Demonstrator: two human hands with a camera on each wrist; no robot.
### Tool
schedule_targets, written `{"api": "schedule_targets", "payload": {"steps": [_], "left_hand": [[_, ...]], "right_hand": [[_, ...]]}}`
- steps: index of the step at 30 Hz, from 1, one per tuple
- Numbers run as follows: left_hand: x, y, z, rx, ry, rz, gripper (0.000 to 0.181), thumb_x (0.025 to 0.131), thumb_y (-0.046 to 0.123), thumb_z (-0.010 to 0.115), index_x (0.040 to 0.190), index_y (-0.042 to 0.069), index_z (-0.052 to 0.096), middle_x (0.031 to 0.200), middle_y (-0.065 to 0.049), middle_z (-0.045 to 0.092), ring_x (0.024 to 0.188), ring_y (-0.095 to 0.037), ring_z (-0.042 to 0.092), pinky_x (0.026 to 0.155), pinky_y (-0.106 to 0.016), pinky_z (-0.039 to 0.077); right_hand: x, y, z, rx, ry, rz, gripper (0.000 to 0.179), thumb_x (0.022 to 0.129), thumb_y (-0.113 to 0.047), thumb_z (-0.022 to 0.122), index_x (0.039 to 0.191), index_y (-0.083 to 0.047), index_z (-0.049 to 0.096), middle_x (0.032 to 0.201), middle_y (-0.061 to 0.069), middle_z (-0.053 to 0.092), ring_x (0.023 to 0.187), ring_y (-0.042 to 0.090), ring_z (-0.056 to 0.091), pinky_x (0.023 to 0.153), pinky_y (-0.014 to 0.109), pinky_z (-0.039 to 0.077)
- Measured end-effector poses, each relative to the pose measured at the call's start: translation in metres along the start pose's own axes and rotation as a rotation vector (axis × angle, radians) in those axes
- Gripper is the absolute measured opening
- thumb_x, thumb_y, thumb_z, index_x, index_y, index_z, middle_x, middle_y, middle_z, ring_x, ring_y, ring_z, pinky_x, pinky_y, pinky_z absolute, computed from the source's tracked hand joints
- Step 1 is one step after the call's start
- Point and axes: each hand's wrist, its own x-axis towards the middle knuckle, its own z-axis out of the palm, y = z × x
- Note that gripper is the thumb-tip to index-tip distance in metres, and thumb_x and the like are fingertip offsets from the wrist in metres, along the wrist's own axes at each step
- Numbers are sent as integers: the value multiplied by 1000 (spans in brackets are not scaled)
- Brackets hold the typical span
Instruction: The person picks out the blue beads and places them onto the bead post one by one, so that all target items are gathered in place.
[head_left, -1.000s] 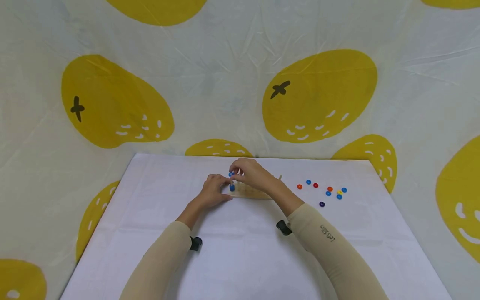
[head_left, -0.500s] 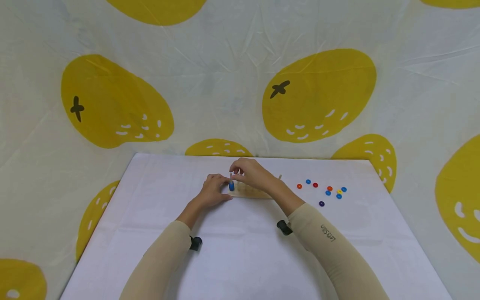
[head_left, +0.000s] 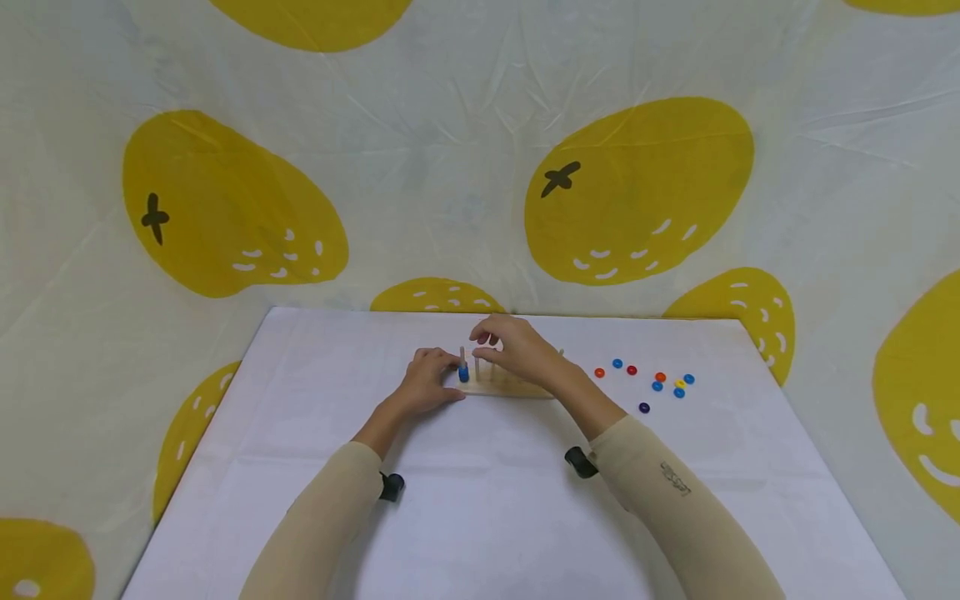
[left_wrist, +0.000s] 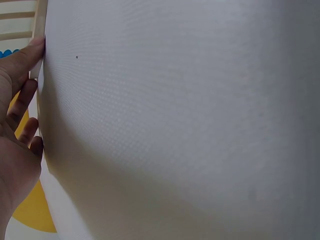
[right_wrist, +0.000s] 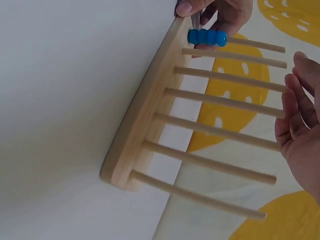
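A wooden peg board (head_left: 506, 388) with a row of several upright pegs stands near the back of the white table. Blue beads (right_wrist: 207, 37) are stacked at the bottom of its leftmost peg; in the right wrist view the other pegs (right_wrist: 225, 103) are bare. My left hand (head_left: 427, 383) grips the board's left end, thumb at the front and fingers behind, as the left wrist view also shows with the thumb (left_wrist: 25, 57) on the wood. Just by the peg tips, my right hand (head_left: 512, 346) is loosely bent with nothing between thumb and fingers.
Right of the board, loose beads lie scattered on the white tabletop (head_left: 480, 517): several blue ones (head_left: 617, 363), orange ones (head_left: 660, 377), a red bead (head_left: 632, 370), a yellow bead (head_left: 679, 384) and a dark purple bead (head_left: 644, 408). A patterned cloth (head_left: 450, 167) hangs behind.
A blue bead held by the right hand over the leftmost peg has been let go and slid down onto the stack. The right hand has moved slightly right; the left hand stays put.
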Motion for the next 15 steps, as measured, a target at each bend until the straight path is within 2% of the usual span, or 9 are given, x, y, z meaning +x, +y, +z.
{"api": "schedule_targets", "payload": {"steps": [8, 15], "left_hand": [[0, 0, -1, -13, -8, -2, 57, 81, 29, 89, 132, 14, 68, 130, -5, 64, 140, -34, 41, 120, -55, 31], [0, 0, 0, -12, -8, -8, 57, 81, 29, 90, 132, 15, 68, 132, -5, 64, 141, -34, 40, 121, -54, 30]], "right_hand": [[-28, 8, -15, -14, 85, 39, 25, 94, -19, 77, 116, -9, 71, 112, 9, 72, 103, 26, 65, 92, 42, 57], [-62, 20, -25, -15, 185, 65, 28, 92, -17, 79, 118, -12, 70, 115, 7, 69, 104, 25, 63, 89, 46, 59]]}}
